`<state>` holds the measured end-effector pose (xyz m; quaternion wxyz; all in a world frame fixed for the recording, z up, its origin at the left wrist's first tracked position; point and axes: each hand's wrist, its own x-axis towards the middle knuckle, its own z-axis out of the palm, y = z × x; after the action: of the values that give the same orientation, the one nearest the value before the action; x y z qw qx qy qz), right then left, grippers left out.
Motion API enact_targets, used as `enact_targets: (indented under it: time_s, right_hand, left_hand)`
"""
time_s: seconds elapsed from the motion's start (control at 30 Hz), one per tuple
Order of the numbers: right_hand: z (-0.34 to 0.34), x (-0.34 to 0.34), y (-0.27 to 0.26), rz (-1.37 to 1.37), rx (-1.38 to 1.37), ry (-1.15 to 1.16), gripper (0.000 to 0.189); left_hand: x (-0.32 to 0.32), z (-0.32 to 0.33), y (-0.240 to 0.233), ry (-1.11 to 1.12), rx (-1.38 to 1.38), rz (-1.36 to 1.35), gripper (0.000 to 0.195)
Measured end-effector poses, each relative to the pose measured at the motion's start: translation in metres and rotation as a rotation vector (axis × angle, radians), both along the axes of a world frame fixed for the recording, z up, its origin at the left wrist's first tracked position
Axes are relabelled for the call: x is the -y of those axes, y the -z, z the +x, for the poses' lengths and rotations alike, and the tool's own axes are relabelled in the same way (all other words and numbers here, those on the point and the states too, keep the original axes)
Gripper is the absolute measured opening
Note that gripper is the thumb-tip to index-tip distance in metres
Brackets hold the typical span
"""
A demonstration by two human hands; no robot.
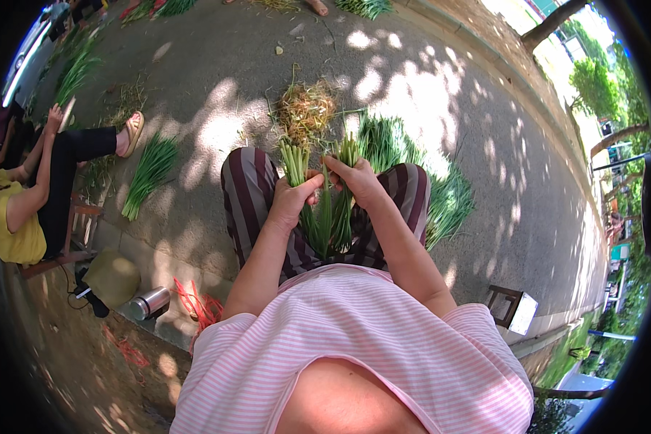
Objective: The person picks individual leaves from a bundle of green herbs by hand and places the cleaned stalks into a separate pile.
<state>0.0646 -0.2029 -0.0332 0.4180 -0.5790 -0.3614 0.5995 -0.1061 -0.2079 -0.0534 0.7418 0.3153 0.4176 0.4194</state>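
Observation:
Between my knees, my left hand [293, 200] is closed around a bunch of long green stalks [294, 160] that look like garlic chives. Their pale stem ends point away from me and the leaves hang toward my lap. My right hand [358, 182] grips a second bunch [349, 149], its thumb and index finger reaching toward the left one. A few loose leaves [324, 217] hang between the two hands. Beyond my right knee, larger piles of chives [390, 144] lie on the pavement. A heap of dry, yellowed trimmings [306, 111] is on the ground ahead of my hands.
A seated person [16, 217] is at the left, near a loose chive bundle [152, 171]. Red plastic twine [198, 304] and a steel flask [150, 302] lie at my left. A small stool [507, 309] stands at my right. A kerb [455, 32] runs along the road's far side.

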Motion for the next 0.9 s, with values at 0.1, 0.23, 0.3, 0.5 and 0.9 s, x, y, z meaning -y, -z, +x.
enact_targets:
  time_s: [0.1,0.23,0.3,0.5,0.9]
  right_hand:
    - [0.003,0.001,0.007,-0.026,-0.083,0.003,0.02]
    - [0.003,0.004,0.008,-0.042,-0.112,-0.006,0.022]
    - [-0.001,0.005,0.005,-0.043,-0.035,-0.03,0.024]
    - [-0.004,0.013,0.011,0.01,0.054,-0.058,0.027]
    - [-0.004,0.013,0.01,-0.022,-0.075,-0.046,0.019]
  left_hand:
    - [-0.001,0.0,0.001,0.025,0.002,0.005,0.015]
    - [0.0,0.001,0.001,0.006,-0.015,0.007,0.013]
    - [-0.004,0.002,0.008,-0.052,0.009,0.0,0.013]
    - [-0.003,0.003,0.01,-0.088,-0.06,-0.013,0.015]
    - [-0.003,-0.001,0.009,-0.043,-0.009,-0.02,0.015]
